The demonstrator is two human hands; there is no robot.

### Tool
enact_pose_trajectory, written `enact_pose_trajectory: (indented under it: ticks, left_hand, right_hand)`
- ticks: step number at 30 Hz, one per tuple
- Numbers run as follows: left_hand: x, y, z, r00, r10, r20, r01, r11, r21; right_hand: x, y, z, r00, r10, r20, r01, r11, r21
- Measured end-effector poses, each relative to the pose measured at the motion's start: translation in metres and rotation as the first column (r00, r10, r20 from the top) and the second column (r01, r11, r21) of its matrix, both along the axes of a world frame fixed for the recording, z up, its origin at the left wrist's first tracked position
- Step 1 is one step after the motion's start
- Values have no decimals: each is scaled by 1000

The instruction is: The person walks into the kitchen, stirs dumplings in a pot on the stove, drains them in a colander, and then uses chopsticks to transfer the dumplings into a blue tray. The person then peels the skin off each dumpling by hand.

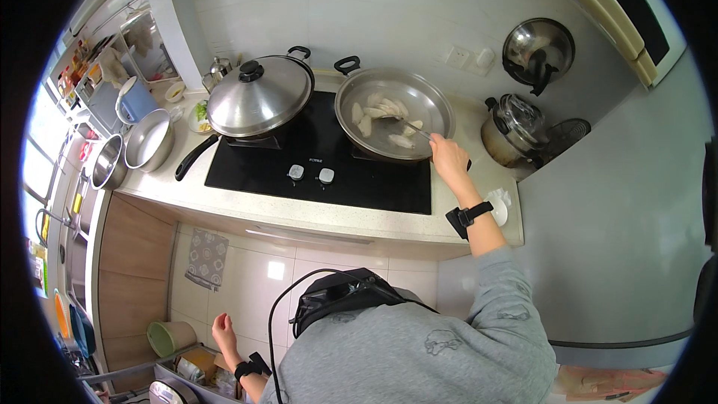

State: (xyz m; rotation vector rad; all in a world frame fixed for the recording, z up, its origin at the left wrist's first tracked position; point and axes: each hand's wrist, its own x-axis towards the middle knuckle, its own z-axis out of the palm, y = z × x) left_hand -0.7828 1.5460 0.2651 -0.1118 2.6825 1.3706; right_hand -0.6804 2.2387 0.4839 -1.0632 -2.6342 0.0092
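Observation:
My right hand [450, 158] grips the handle of a metal spatula [418, 131] over the right side of a wide steel frying pan [409, 79]. The tool's head lies among several pale pieces of meat [387, 108], possibly chicken wings, in the pan and is partly hidden by them. The pan rests on the right side of a black glass gas hob [314, 148]. My left hand [223, 330] hangs low over the floor at my side, its fingers curled and nothing visible in them.
A lidded wok [261, 98] stands on the left burner, its black handle [196, 157] jutting past the counter's front. Steel bowls [150, 140] and a blue jug [137, 101] are farther left. To the right are a lidded pot [507, 134], a white bowl [498, 210] and the fridge [611, 224].

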Motion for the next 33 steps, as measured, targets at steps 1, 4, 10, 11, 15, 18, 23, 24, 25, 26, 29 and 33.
enact_pose_trajectory:
  ticks: [1, 4, 10, 11, 15, 18, 23, 24, 25, 26, 29, 33]
  left_hand:
    - [2, -3, 0, 1000, 8, 8, -8, 1000, 4]
    - [8, -8, -1, 999, 34, 11, -34, 999, 9]
    - [13, -9, 0, 997, 61, 49, -63, 997, 48]
    - [13, -8, 0, 992, 82, 93, -90, 992, 91]
    - [9, -5, 4, 989, 99, 113, -114, 984, 137]
    - [6, -3, 4, 988, 100, 121, -118, 981, 151]
    - [-2, 1, 7, 992, 62, 108, -74, 992, 107]
    - [-4, 2, 8, 993, 56, 104, -66, 993, 98]
    - [-6, 2, 9, 994, 50, 100, -59, 994, 89]
    - [-8, 3, 9, 994, 49, 97, -58, 995, 85]
    - [-10, 4, 8, 995, 50, 83, -57, 995, 86]
    - [-10, 2, 2, 997, 29, 72, -34, 996, 80]
  right_hand:
    - [-4, 6, -2, 1000, -24, -18, 23, 999, -33]
    - [-15, 19, -8, 992, -25, -128, 21, 999, -29]
    - [-26, 14, -1, 995, 54, -89, -60, 996, -61]
    - [-25, 11, 2, 995, 67, -72, -72, 995, -66]
    - [-16, -4, 13, 986, 169, -13, -169, 983, -69]
    - [-1, -12, 20, 974, 227, 13, -226, 973, -49]
    - [24, -13, 46, 974, 222, 49, -215, 968, -126]
    - [27, -12, 52, 977, 211, 33, -207, 972, -108]
    - [29, -9, 58, 981, 194, 22, -191, 977, -93]
    - [29, -6, 63, 984, 178, 15, -176, 982, -70]
    - [24, 4, 63, 995, 98, -20, -99, 992, -72]
    - [-1, 24, 38, 994, -62, -95, 59, 998, -37]
